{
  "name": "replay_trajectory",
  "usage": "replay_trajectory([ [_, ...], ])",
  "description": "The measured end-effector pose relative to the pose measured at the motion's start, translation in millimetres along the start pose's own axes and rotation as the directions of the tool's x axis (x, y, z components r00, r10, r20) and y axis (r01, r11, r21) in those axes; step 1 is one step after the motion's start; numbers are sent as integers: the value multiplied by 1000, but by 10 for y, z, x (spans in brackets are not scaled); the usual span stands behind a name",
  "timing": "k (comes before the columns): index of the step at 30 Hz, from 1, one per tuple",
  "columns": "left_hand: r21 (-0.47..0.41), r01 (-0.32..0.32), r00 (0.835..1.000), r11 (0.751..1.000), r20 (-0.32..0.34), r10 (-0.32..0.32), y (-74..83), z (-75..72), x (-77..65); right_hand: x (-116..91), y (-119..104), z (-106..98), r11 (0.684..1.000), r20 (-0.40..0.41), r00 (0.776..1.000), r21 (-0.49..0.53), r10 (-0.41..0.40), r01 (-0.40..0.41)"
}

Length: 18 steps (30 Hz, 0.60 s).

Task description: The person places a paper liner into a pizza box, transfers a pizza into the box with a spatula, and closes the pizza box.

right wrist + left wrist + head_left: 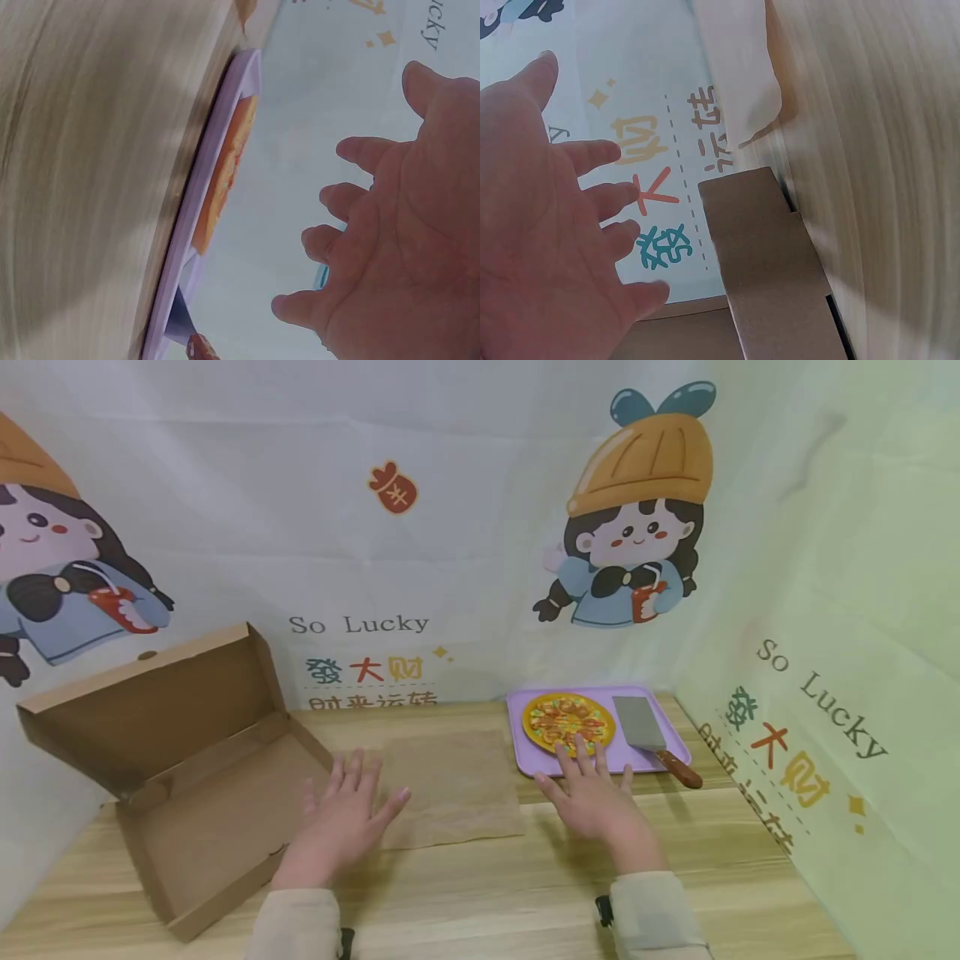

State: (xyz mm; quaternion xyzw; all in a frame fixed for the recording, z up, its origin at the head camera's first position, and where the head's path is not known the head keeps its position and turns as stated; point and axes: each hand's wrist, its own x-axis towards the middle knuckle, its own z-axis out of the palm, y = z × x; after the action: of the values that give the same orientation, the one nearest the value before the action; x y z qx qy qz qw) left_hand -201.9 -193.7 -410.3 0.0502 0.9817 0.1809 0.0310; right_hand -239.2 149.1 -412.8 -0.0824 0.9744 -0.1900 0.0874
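Note:
My left hand point(341, 814) is raised between an open cardboard box point(225, 793) and a sheet of brown paper point(457, 785), its fingers spread and holding nothing. In the left wrist view the palm point(540, 225) faces the camera beside the box's side wall point(765, 255). My right hand point(598, 797), also spread and bare, is over the front edge of a purple tray point(525, 764). On that tray lie a toy pizza point(566, 720) and a spatula point(641, 722) with a wooden handle. The right wrist view shows the pizza point(225, 176) edge-on, apart from the hand.
The box lid point(150, 710) stands tilted up at the back left. A light wooden table point(480, 893) carries everything. Printed white cloth point(472, 552) hangs behind it and along the right side. The spatula handle point(678, 768) juts past the tray's front right corner.

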Motion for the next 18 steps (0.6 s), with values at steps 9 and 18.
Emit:
replay_trajectory([
  [9,12,-42,999,999,-16,42,28,68,2,-36,-104,11,999,35,999,-18,-35,36],
  [18,-1,-26,999,1000,35,26,149,98,-29,-57,-265,151,992,150,985,-78,-83,96],
])
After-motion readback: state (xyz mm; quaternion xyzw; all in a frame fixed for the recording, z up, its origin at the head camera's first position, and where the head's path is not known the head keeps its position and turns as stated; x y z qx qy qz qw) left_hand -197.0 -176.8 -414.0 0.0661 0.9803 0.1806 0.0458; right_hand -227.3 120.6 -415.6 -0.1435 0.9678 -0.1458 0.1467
